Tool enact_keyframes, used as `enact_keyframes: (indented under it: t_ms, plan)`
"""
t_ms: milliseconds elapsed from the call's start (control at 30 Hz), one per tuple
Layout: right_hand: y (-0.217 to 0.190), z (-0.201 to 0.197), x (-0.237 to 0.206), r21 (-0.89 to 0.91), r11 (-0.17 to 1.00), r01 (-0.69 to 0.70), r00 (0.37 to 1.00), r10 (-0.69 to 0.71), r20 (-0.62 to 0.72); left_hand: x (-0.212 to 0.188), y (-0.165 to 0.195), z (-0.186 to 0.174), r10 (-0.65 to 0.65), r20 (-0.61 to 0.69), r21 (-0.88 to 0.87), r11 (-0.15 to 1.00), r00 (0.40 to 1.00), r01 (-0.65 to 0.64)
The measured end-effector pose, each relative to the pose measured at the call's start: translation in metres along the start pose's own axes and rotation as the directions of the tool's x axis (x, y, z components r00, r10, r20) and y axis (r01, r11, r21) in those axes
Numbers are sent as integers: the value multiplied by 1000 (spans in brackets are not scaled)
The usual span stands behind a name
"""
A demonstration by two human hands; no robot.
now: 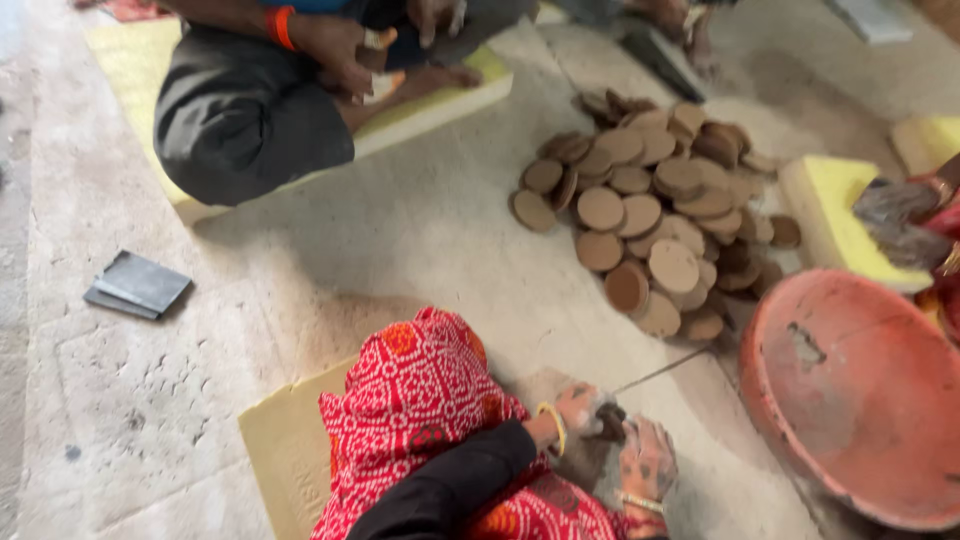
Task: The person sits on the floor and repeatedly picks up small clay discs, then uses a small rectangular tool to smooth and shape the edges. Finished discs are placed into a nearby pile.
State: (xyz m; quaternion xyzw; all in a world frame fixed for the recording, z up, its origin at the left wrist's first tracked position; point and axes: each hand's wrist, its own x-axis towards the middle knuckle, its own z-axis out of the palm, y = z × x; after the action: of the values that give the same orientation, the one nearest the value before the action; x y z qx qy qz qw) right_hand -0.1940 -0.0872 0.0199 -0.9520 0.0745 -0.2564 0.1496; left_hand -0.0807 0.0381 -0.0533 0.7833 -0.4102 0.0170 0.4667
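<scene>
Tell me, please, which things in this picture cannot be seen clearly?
All in the head view:
- Small dark thing between the left hand and right hand: blurred, so its kind and the grip are unclear.
- Orange basin: cut off by the right and bottom edges.
- Pile of brown discs: lower discs hidden by upper ones.
- Co-worker's hand: what it holds is too small.

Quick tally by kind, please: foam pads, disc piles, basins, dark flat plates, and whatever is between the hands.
Foam pads: 4
Pile of round brown discs: 1 (the discs overlap too much to count)
Orange basin: 1
Dark flat plates: 2, stacked
Dark lump between the two hands, blurred: 1
Total: 9
</scene>
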Motion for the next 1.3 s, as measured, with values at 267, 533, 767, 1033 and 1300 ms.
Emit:
enact_keyframes:
  t_ms: [267,533,767,1033,1300]
  plan:
    - [-2,-9,-13,146,984,-98,995,98,2,-4,-1,11,-222,167,-694,665,961,274]
    - [-15,-18,2,6,996,85,996,-85,34,-9,13,-1,-81,-11,9,997,997,81]
    - [-3,-16,-30,294,939,-179,984,178,29,-29,-7,4,-65,-80,-20,998,995,63]
    - [-44,-33,-12,214,976,-38,999,45,-26,-50,3,-21,-102,60,-189,976,993,112]
    - [-32,-32,-5,157,985,-69,997,72,-17,-24,29,-39,-137,291,-880,350,947,321]
